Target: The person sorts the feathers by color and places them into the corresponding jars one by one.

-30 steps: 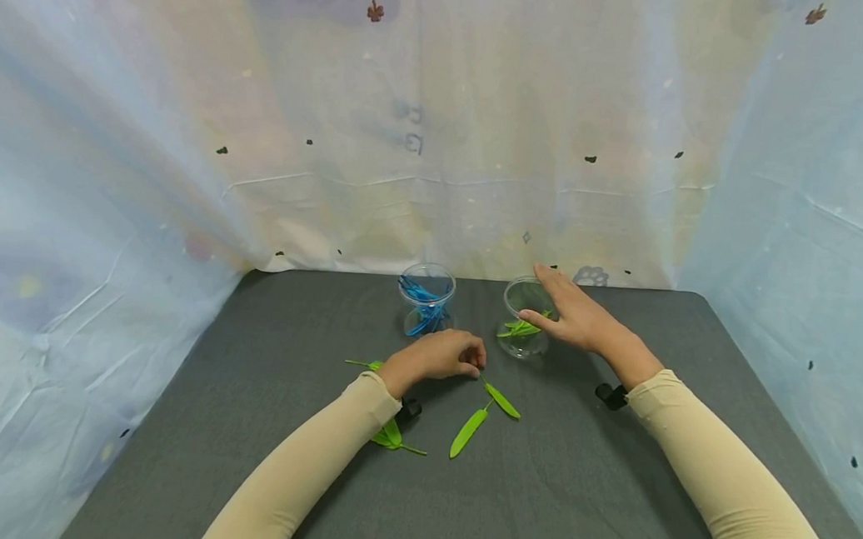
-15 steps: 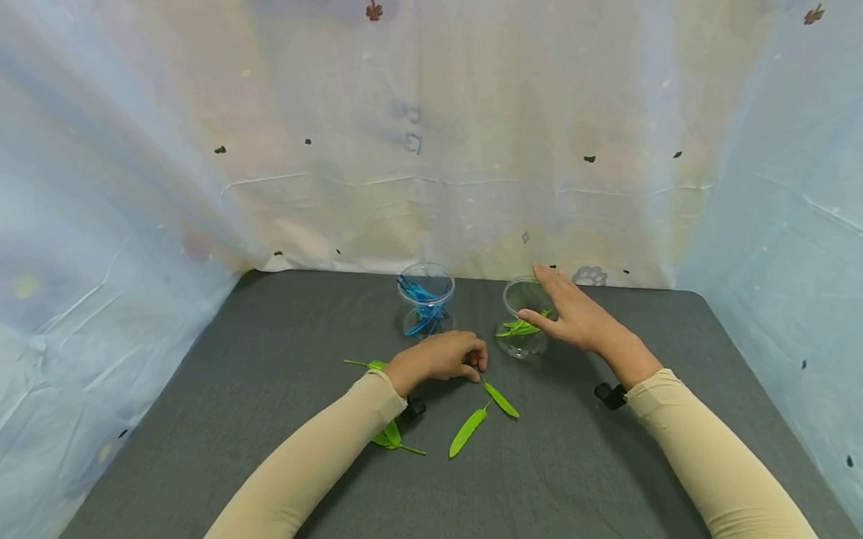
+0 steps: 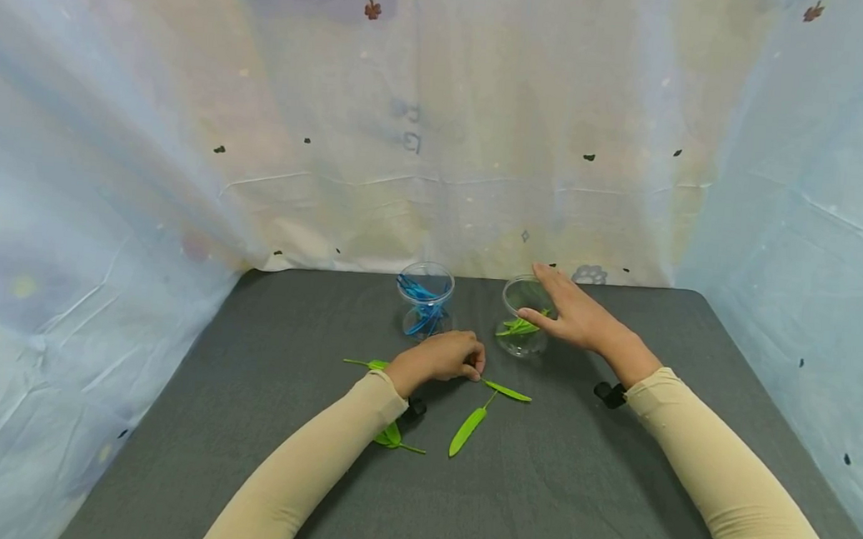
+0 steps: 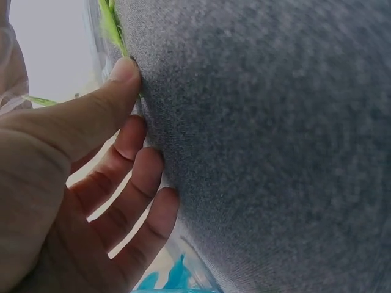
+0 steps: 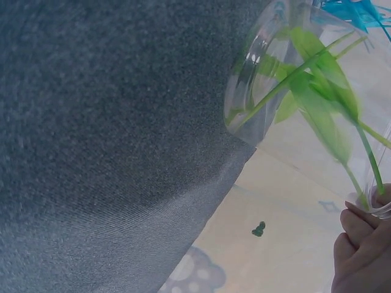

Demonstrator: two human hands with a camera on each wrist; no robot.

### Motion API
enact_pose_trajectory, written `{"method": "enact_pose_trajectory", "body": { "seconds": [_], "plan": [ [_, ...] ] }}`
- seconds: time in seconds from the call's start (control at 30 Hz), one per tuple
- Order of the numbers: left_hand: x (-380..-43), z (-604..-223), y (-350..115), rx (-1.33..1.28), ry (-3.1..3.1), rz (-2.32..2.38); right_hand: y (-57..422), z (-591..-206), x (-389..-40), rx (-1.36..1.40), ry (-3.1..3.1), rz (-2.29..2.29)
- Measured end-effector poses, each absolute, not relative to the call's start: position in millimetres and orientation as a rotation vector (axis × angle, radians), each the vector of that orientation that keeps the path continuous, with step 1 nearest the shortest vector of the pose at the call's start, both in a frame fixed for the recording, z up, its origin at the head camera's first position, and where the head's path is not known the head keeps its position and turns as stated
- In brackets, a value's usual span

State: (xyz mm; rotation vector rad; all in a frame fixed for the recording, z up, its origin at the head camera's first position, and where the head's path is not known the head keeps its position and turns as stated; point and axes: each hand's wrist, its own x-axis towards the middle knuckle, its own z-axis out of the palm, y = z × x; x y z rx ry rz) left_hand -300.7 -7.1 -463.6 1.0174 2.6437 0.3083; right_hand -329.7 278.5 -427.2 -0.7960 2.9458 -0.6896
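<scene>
Change since the earlier frames: the held leaf [image 3: 509, 391] has swung in my left hand [image 3: 443, 356]. Half a second ago its blade slanted down toward me; it now lies closer to crosswise. My left hand stands at almost the same place, and my right hand [image 3: 579, 315] matches its earlier position. The stem of the loose leaf [image 3: 468, 432], previously overlapped by the held blade, now shows to a greater length.

Finger state, left: the thumb [image 4: 124, 69] and index finger are closed in a pinch on the stem of the held leaf. My remaining three fingers are bent, set slightly apart from one another, close to the grey table [image 3: 536, 494].

Finger state, right: my fingers extend straight with the thumb well spread from them. The hand rests at the rim of the clear cup [image 3: 522, 348], thumb across the near side. The pressure applied cannot be told. The green leaves [image 3: 521, 327] sit inside this cup.

Orientation of the held leaf: the stem end is at my left fingertips; the blade tip points to my right and slightly toward me. The long axis runs nearly parallel to the far table edge. Location: on the near side of the clear cup, outside it, low over the table; contact with the table cannot be confirmed. The loose leaf lies on the table, its stem pointing away from me and ending near the held blade.
</scene>
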Motion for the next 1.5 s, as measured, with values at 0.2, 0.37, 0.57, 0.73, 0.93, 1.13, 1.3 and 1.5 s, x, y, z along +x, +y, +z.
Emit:
{"method": "enact_pose_trajectory", "body": {
  "seconds": [0.2,0.37,0.57,0.73,0.93,1.13,1.3,1.5],
  "plan": [
    [-301.7,-465.7,-8.2,1.042,2.635,0.282,278.2,-424.9,-329.4,-0.804,2.943,-0.693],
    [-301.8,-465.7,-11.2,1.059,2.612,0.299,278.2,-423.7,-329.3,-0.813,2.948,-0.695],
    [-300.3,-464.7,-18.3,1.085,2.568,0.482,278.8,-425.2,-329.4,-0.813,2.955,-0.687],
    [-299.5,-464.4,-24.0,1.107,2.519,0.642,280.6,-426.7,-329.1,-0.802,2.945,-0.683],
    [-299.9,-463.9,-28.9,1.138,2.541,0.79,280.0,-426.6,-327.9,-0.803,2.938,-0.694],
    [-299.8,-456.8,-33.5,1.15,2.615,0.854,279.2,-425.9,-327.7,-0.81,2.936,-0.698],
    [-299.7,-450.3,-37.7,1.161,2.657,0.899,278.6,-424.2,-326.6,-0.804,2.928,-0.706],
    [-299.6,-448.2,-42.9,1.166,2.696,1.002,277.3,-424.4,-327.1,-0.793,2.928,-0.715]
  ]
}}
